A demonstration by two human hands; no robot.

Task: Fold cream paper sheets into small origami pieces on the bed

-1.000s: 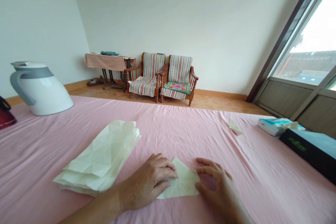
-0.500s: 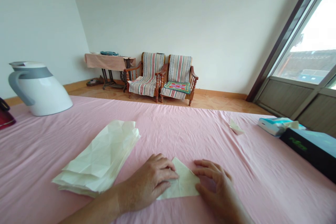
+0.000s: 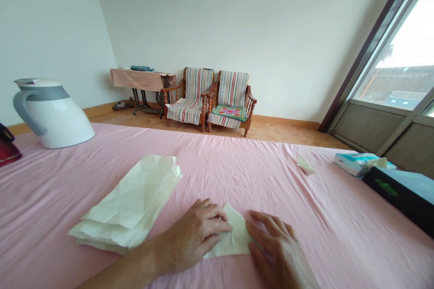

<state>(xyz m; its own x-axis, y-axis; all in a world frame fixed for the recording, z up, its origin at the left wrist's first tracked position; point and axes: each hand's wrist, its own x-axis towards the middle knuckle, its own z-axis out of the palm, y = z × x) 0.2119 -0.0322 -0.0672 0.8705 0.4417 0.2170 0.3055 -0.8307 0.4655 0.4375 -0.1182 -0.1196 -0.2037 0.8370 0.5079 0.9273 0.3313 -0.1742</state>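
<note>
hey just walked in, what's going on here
A person is working on a small folded paper on a pink cloth. The left hand rests on its left part, while the right hand is at its right edge. A stack of creased sheets lies to the left, and another small paper piece lies farther off, to the right.

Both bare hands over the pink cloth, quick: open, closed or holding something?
Left hand: open, fingers resting on the pale cream folded paper.
Right hand: fingers and thumb at that paper's right side; grip cannot be told.
</note>
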